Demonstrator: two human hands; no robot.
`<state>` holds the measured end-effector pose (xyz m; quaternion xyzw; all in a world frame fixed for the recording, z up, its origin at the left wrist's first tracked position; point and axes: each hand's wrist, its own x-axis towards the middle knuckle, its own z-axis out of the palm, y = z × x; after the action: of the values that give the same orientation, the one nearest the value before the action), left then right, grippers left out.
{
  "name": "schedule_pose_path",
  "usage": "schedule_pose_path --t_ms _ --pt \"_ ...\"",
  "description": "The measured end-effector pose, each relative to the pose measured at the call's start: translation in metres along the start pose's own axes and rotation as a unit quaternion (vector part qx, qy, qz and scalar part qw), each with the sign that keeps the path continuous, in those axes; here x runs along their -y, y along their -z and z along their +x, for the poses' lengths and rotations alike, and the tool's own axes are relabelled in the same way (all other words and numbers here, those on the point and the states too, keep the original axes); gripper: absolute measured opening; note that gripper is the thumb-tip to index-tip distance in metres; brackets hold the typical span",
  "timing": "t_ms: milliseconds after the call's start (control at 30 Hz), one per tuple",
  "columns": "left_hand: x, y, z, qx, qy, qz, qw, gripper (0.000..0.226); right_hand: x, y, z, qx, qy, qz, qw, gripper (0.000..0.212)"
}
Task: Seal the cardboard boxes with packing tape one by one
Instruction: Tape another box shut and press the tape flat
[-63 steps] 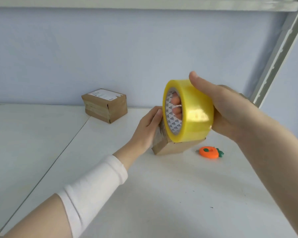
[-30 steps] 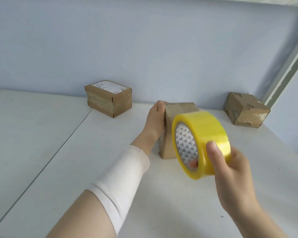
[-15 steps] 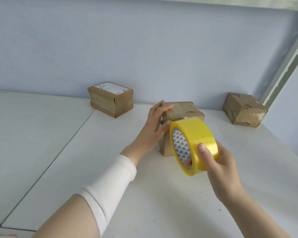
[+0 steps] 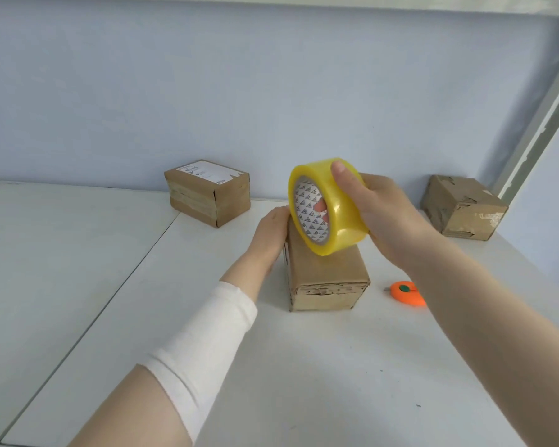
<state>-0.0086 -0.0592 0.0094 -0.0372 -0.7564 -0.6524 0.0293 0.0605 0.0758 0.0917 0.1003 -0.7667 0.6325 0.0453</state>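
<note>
1. The roll of yellow packing tape (image 4: pixel 328 206) is gripped by the right hand (image 4: pixel 381 214), with the thumb on its outer band and fingers curled through the core. It is held just over the middle cardboard box (image 4: pixel 326 279).
2. The box is steadied by the left hand (image 4: pixel 270 235), laid flat against its left side; the fingertips are hidden.
3. Taping of this box's top is judged to be under way.
4. Next, the strip would need pressing down and cutting; the orange carrot-shaped cutter (image 4: pixel 407 293) lies near the box, on its right.
</note>
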Motion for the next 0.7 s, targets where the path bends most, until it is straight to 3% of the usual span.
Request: schedule_pose_path --t_ms 200,333,467,567,700 --pt "0.012 -0.013 0.005 0.021 0.094 -0.077 0.992 0.035 -0.033 -0.008 0.006 0.002 -0.022 0.103 0.994 0.032" --pt "0.013 -0.015 0.006 0.030 0.096 -0.111 0.989 0.023 -0.040 -0.014 -0.005 -0.044 0.005 0.044 0.998 0.026" --pt "0.016 -0.016 0.007 0.046 0.089 -0.098 0.990 0.009 -0.040 -0.027 -0.034 -0.112 0.068 -0.002 0.991 0.040" --pt "0.017 -0.017 0.008 0.034 0.102 -0.117 0.987 0.003 -0.046 -0.021 -0.055 -0.088 0.101 0.079 0.988 0.027" --pt "0.017 -0.018 0.010 0.022 0.085 -0.064 0.994 0.009 -0.046 -0.017 -0.056 -0.025 0.088 0.035 0.995 0.029"
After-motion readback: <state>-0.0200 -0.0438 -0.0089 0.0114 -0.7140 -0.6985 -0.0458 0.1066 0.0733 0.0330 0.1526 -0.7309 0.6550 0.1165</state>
